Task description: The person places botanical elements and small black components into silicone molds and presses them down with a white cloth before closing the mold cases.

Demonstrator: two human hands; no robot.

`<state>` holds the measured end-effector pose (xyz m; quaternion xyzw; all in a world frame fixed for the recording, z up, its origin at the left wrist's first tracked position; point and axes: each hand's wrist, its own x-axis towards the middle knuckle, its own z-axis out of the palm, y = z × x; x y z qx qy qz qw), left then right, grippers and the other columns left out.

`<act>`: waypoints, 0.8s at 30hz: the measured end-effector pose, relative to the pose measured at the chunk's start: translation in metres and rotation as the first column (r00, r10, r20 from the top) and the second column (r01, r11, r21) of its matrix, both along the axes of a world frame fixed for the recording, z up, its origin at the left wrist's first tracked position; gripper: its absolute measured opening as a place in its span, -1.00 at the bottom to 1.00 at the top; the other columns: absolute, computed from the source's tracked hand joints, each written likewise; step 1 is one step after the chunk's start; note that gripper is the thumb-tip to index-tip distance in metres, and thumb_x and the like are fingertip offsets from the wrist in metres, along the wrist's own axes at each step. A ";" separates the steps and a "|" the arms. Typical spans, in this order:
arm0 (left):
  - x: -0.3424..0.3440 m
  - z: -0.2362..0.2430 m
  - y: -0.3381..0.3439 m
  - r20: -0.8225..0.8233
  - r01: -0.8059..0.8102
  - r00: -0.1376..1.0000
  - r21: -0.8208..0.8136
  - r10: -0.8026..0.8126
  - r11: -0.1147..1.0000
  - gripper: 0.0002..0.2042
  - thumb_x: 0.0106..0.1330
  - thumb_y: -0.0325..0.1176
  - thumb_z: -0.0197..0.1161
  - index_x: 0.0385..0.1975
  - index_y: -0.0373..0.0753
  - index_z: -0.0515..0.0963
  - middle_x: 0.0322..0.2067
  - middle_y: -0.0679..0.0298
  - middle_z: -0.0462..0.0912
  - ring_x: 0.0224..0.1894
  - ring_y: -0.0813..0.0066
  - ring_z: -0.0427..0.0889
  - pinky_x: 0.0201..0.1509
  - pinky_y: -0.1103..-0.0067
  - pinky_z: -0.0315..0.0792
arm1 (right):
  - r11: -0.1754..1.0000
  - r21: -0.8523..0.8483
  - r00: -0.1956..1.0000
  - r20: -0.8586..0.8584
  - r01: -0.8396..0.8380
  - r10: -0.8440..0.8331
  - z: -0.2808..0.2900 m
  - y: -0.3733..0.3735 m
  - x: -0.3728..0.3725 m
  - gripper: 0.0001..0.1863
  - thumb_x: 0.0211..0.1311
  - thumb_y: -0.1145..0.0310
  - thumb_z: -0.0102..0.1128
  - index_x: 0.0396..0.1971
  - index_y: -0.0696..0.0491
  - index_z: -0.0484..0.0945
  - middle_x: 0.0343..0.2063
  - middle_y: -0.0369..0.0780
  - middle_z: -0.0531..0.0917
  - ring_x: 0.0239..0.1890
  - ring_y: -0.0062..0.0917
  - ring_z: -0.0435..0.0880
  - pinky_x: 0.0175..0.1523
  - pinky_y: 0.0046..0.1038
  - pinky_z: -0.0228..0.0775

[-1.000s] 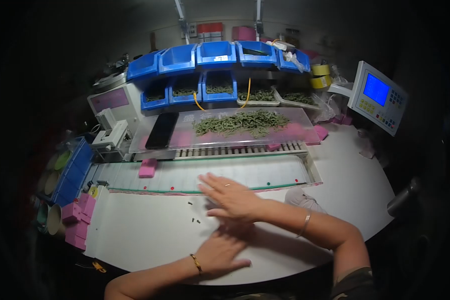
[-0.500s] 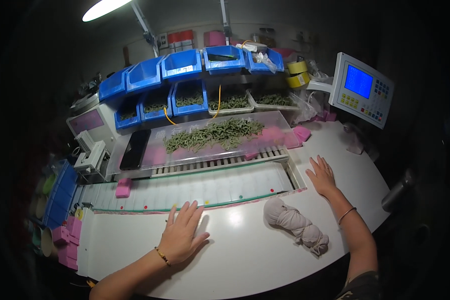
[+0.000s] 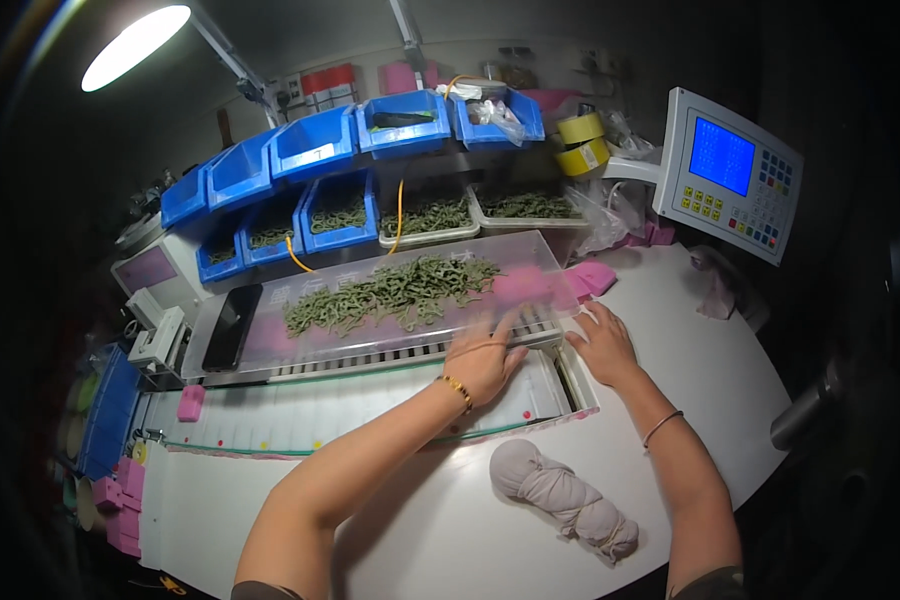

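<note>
My left hand (image 3: 483, 362) reaches over the slatted track at the front edge of a clear plastic tray (image 3: 330, 352). Its fingers are apart and a little blurred, with nothing seen in them. Beyond it, a heap of thin, curly green dried pieces (image 3: 400, 292) lies on the tray. My right hand (image 3: 602, 348), fingers spread and holding nothing, rests beside the tray's right corner. Whether either hand touches the tray I cannot tell. A tied greyish cloth bundle (image 3: 568, 502) lies on the white table between my forearms.
A black phone (image 3: 232, 328) lies at the tray's left end. Green-edged conveyor (image 3: 300, 412) carries a pink block (image 3: 191, 403). Behind are blue bins (image 3: 312, 145), some holding green pieces. To the right stands a control panel (image 3: 727, 175); a metal cylinder (image 3: 808, 410) is at the table's edge.
My left hand has moved right and away from me, from the table's front to the tray edge. My right hand has shifted slightly left, closer to the tray corner. The whole view has shifted.
</note>
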<state>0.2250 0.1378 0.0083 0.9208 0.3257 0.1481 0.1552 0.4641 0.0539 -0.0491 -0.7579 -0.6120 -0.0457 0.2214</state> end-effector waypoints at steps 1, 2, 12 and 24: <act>0.011 0.008 0.003 -0.089 -0.039 0.996 -0.147 0.026 0.988 -0.41 0.37 -0.04 0.13 0.33 -0.11 0.19 0.30 -0.14 0.24 0.31 -0.13 0.28 0.34 0.15 0.22 | 1.000 0.009 1.000 0.010 -0.009 0.009 0.002 0.001 0.000 -0.46 0.34 -0.01 0.07 0.21 -0.04 0.45 0.25 -0.10 0.35 0.34 -0.19 0.26 0.43 -0.18 0.01; 0.022 0.002 0.013 -0.086 -0.039 0.996 -0.150 0.026 0.988 -0.41 0.37 -0.04 0.13 0.33 -0.11 0.19 0.30 -0.14 0.24 0.31 -0.13 0.28 0.34 0.15 0.22 | 1.000 0.006 1.000 0.012 -0.010 0.010 0.002 0.004 0.001 -0.46 0.34 -0.01 0.07 0.21 -0.04 0.45 0.25 -0.10 0.35 0.34 -0.19 0.26 0.43 -0.18 0.01; 0.068 -0.005 0.065 0.064 -0.046 0.996 -0.191 0.059 0.980 -0.30 0.25 0.14 0.14 0.34 -0.04 0.19 0.25 -0.11 0.22 0.24 -0.16 0.35 0.30 0.11 0.27 | 0.917 0.291 0.959 -0.005 0.271 -0.282 -0.006 0.057 0.050 -0.54 0.27 0.03 0.17 0.08 -0.07 0.45 0.05 -0.13 0.41 0.15 -0.16 0.40 0.18 -0.11 0.25; 0.087 -0.030 0.048 0.098 -0.020 0.995 0.321 -0.013 0.947 -0.46 0.18 0.04 0.31 0.04 -0.19 0.44 -0.05 0.07 0.51 0.05 0.05 0.48 0.07 0.18 0.40 | 0.901 0.230 0.920 -0.229 0.369 -0.318 -0.002 0.086 0.073 -0.67 0.28 0.00 0.12 -0.03 -0.23 0.59 0.01 -0.21 0.56 0.14 -0.26 0.45 0.27 -0.26 0.22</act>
